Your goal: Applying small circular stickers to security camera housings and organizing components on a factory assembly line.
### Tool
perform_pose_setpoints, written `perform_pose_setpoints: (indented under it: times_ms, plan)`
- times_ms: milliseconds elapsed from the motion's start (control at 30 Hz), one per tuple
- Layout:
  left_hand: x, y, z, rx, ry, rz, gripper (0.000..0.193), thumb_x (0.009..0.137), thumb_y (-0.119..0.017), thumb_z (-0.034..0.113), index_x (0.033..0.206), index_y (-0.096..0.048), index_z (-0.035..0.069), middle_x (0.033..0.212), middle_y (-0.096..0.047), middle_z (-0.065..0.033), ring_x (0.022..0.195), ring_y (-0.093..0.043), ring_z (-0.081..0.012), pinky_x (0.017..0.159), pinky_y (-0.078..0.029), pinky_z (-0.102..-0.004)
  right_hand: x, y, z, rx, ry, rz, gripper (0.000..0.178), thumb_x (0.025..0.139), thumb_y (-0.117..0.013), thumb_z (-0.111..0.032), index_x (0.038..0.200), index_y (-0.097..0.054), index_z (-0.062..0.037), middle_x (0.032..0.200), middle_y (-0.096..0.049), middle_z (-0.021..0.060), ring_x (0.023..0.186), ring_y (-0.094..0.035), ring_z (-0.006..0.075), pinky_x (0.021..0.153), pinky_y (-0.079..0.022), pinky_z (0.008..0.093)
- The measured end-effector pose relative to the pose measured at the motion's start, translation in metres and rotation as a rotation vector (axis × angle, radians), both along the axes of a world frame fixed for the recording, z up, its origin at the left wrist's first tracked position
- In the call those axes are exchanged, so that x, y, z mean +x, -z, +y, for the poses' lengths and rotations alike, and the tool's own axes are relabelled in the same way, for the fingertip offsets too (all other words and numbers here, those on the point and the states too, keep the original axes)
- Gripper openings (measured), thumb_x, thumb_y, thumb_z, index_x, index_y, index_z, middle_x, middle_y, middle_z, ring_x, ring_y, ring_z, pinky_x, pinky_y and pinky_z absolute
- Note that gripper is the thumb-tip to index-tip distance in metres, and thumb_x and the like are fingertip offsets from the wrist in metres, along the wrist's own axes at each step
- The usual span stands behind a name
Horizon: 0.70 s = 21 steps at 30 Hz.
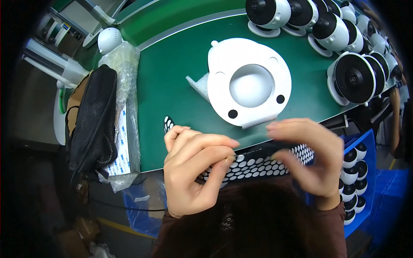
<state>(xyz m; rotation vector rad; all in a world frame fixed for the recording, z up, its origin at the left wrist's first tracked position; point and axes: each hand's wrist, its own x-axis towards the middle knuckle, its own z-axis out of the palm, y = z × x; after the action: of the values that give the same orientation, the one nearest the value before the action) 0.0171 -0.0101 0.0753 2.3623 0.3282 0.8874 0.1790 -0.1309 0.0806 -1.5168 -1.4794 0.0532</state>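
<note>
- Single head view, worn above the person, looking steeply down and close on the hands (254, 161)
- Fisheye bends the green desk (172, 81), which runs toward 12 o'clock; dark rim all round

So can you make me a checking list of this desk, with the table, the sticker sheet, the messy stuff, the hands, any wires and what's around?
Surface: green table, curved pale edge.
Job's things: black sheet of round pads, many holes empty; white round base, two black pads on it.
Clutter: black mesh bag, clear plastic wrap, foam scrap.
Grippers: left hand pinches the sheet; right hand holds its other end.
Cables: nothing seen.
Surroundings: row of white-and-black round units on the table; more in a blue bin.
</note>
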Motion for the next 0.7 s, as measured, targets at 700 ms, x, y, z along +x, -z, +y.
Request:
perform_pose_setpoints:
  times_ms: [700]
  plan:
    - [0.017, 0.006, -0.003, -0.153, -0.021, -0.069, 0.003, 0.067, -0.057, -0.001, 0.068, -0.059, 0.001, 0.073, -0.063, -0.0075, 0.065, -0.050, -0.0138, 0.070, -0.030, -0.0285, -0.015, 0.012, 0.008, 0.042, 0.034, -0.042, 0.016, 0.063, -0.069, 0.004, 0.077, -0.064, -0.0021, 0.077, -0.065, 0.0104, 0.068, -0.065, 0.0202, 0.059, -0.051, 0.0247]
